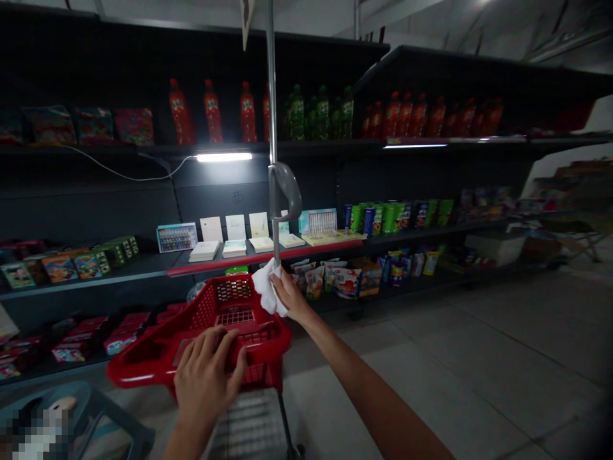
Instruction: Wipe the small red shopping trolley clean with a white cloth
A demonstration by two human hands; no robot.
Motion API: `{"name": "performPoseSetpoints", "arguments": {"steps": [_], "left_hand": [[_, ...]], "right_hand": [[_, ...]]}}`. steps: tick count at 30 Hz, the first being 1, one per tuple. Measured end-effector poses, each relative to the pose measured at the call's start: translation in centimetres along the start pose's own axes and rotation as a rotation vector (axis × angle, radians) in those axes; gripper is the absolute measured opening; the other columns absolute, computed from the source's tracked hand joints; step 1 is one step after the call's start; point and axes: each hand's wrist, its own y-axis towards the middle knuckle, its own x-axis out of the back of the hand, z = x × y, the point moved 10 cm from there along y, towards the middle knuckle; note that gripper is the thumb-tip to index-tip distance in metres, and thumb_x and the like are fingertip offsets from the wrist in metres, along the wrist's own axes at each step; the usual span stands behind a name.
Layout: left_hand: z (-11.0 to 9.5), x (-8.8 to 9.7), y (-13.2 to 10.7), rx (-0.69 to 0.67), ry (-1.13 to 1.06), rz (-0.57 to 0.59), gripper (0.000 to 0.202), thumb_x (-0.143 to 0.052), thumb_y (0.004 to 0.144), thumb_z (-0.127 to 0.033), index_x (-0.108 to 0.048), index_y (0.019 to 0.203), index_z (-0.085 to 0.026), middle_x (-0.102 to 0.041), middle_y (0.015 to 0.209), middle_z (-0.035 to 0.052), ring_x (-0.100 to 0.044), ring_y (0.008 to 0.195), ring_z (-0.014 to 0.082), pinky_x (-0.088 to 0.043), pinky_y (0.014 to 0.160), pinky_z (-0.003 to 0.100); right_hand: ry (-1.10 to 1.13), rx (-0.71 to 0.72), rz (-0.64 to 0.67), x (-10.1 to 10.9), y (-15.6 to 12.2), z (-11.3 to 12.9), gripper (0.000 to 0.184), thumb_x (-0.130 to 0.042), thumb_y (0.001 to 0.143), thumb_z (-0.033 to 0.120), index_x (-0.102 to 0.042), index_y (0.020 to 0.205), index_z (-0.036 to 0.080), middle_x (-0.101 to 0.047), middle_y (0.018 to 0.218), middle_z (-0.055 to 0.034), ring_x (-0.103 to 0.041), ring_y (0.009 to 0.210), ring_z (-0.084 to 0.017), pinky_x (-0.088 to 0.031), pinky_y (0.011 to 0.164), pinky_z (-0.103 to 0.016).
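My right hand (288,292) is closed around a white cloth (268,289), which wraps the lower part of an upright metal pole (272,96). A grey curved handle (289,191) is fixed to the pole above the cloth. My left hand (211,367) lies over the near rim of a red shopping cart (143,374), its fingers bent over the edge and the thumb apart. The cart's perforated basket stands in front of me, beside the pole. Whether the pole is attached to the cart cannot be made out.
Dark shelves (268,148) run across the view. They carry red bottles (248,114), green bottles (322,114), boxes (60,265), booklets (234,248) and snack bags (345,282). A lit tube lamp (224,157) hangs under one shelf. A blue-grey stool (112,415) stands at lower left.
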Motion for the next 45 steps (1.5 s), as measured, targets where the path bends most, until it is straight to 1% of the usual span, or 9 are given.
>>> {"name": "performPoseSetpoints", "arguments": {"steps": [3,15,19,23,26,29,33,40,45], "left_hand": [[1.8,0.3,-0.2,0.023,-0.027,-0.028,0.026,-0.066,0.089,-0.036,-0.074,0.113,-0.031,-0.073,0.114,0.0047,-0.066,0.102,0.0269,-0.047,0.096,0.044],[6.7,2.3,-1.0,0.134,-0.007,-0.039,0.028,-0.051,0.09,-0.021,-0.075,0.104,-0.026,-0.072,0.115,0.0063,-0.062,0.119,0.0304,-0.035,0.119,0.06],[4.2,4.1,-0.9,0.136,-0.084,-0.021,0.021,-0.055,0.091,-0.024,-0.07,0.106,-0.026,-0.07,0.12,0.0069,-0.063,0.118,0.0288,-0.051,0.102,0.046],[0.3,3.1,-1.1,0.103,-0.051,0.122,0.032,-0.056,0.096,-0.031,-0.062,0.126,-0.026,-0.071,0.121,0.0066,-0.069,0.101,0.0231,-0.054,0.085,0.037],[0.3,2.0,-1.4,0.131,0.127,0.187,0.039,-0.058,0.096,-0.039,-0.059,0.132,-0.021,-0.074,0.109,0.0082,-0.07,0.092,0.0251,-0.051,0.081,0.038],[1.8,1.3,-1.6,0.128,0.253,0.249,0.028,-0.056,0.098,-0.044,-0.068,0.106,-0.021,-0.074,0.086,0.0061,-0.069,0.078,0.0257,-0.047,0.074,0.038],[3.8,1.3,-1.7,0.119,0.256,0.327,0.038,-0.055,0.098,-0.051,-0.065,0.073,-0.025,-0.071,0.071,0.0038,-0.065,0.067,0.0236,-0.043,0.067,0.035],[6.9,0.9,-2.1,0.271,0.219,0.619,0.04,-0.045,0.101,-0.047,-0.072,0.084,-0.024,-0.078,0.09,0.0058,-0.07,0.085,0.0258,-0.045,0.077,0.035],[10.5,0.9,-2.4,0.304,0.223,0.673,0.041,-0.044,0.1,-0.051,-0.076,0.095,-0.026,-0.078,0.096,0.007,-0.071,0.096,0.0289,-0.048,0.081,0.036]], "right_hand": [[0.095,0.003,0.123,-1.3,-1.2,-0.2,0.048,-0.04,0.101,0.06,-0.053,0.129,0.023,-0.069,0.106,-0.0072,-0.065,0.111,-0.023,-0.049,0.103,-0.037],[0.382,-0.143,0.322,-8.5,-7.9,-0.4,0.041,-0.052,0.096,0.061,-0.055,0.116,0.026,-0.059,0.084,-0.0008,-0.055,0.07,-0.015,-0.048,0.062,-0.027],[0.311,-0.068,0.322,-10.1,-9.2,0.8,0.042,-0.046,0.098,0.066,-0.057,0.105,0.025,-0.059,0.086,-0.0032,-0.056,0.076,-0.018,-0.05,0.066,-0.03],[0.169,0.157,0.32,-11.3,-9.9,2.9,0.042,-0.036,0.105,0.058,-0.059,0.102,0.024,-0.065,0.097,-0.0064,-0.06,0.088,-0.022,-0.051,0.084,-0.036],[0.081,0.22,0.311,-12.2,-10.2,2.9,0.033,-0.038,0.106,0.045,-0.061,0.102,0.023,-0.066,0.1,-0.0076,-0.062,0.091,-0.022,-0.05,0.086,-0.036],[0.022,0.226,0.293,-12.7,-10.3,1.6,0.023,-0.042,0.105,0.032,-0.062,0.108,0.021,-0.068,0.104,-0.0092,-0.064,0.096,-0.022,-0.051,0.089,-0.035],[-0.11,0.219,0.25,-12.3,-10.2,-1.9,0.025,-0.043,0.105,0.027,-0.064,0.114,0.018,-0.07,0.11,-0.0122,-0.064,0.103,-0.023,-0.051,0.095,-0.038],[-0.349,0.091,0.242,-8.0,-8.6,-10.9,0.031,-0.044,0.104,0.023,-0.068,0.122,0.016,-0.071,0.122,-0.014,-0.064,0.115,-0.024,-0.048,0.106,-0.039],[-0.45,-0.022,0.195,-3.5,-7.4,-15.5,0.032,-0.048,0.101,0.021,-0.07,0.124,0.016,-0.071,0.126,-0.0138,-0.065,0.118,-0.023,-0.046,0.107,-0.034]]}}
